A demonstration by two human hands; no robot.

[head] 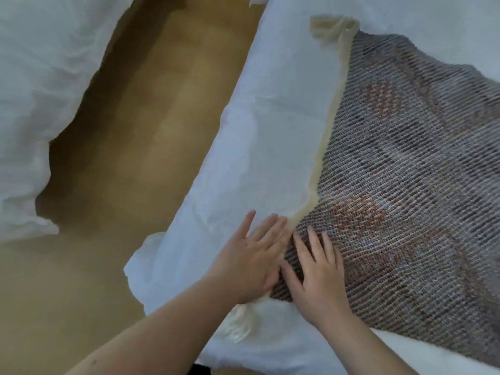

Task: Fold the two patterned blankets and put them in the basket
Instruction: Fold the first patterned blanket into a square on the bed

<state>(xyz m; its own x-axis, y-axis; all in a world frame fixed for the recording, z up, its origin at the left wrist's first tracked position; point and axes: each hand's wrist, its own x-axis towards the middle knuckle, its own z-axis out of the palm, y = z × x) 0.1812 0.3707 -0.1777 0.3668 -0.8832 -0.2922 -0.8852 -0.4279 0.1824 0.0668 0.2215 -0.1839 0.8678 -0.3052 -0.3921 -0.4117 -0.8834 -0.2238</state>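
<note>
White bedding (pixel 270 125) | both hands flat, fingers spread; patterned blanket (pixel 405 185) corner

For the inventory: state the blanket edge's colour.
Cream, on the patterned blanket; head view.

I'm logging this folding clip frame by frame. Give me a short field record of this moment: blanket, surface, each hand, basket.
blanket: patterned blanket, grey weave with reddish motifs and a cream edge, lying spread flat
surface: white bedding under the blanket
left hand: fingers straight, flat at the blanket's cream edge
right hand: fingers spread, flat on the weave
second bed: white bedding across a tan floor
basket: not in view
</note>
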